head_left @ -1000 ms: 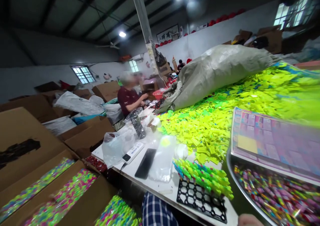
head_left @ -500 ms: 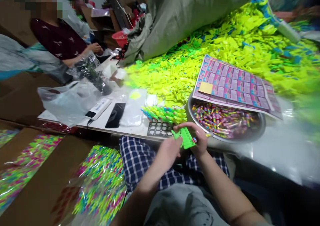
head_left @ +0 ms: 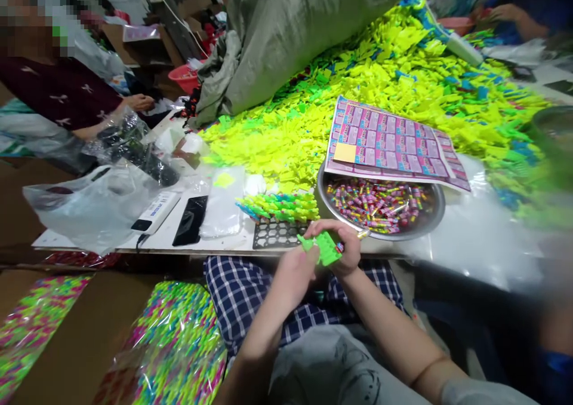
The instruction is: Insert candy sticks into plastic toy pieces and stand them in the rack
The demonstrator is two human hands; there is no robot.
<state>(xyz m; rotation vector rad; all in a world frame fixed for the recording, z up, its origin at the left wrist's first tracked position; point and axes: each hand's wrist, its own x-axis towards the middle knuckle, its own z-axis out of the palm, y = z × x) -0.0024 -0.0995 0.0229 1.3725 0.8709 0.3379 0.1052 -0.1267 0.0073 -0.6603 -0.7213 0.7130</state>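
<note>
I have a bright green, flat plastic piece with rows of small bumps clamped between the fingers of both my left hand and my right hand, over my lap at the front edge of the white table. A small wrapped tube end shows by my right fingers.

Just beyond my right hand sits a round silver metal bowl, heaped with small pink, yellow and red wrapped tubes; pink-and-blue printed paper sheets lie over its far side.

Beyond my hands, a black plastic tray with round holes carries slim green, yellow and blue plastic pieces along its far part. Behind it spreads a neon-yellow pile of plastic pieces, with a big grey sack lying against it; I can't tell what the sack holds.

Down to my left, open brown cardboard boxes hold clear bags of green, pink and blue pieces. Farther off, a red plastic basin has something whitish in it, too small to make out.
</note>
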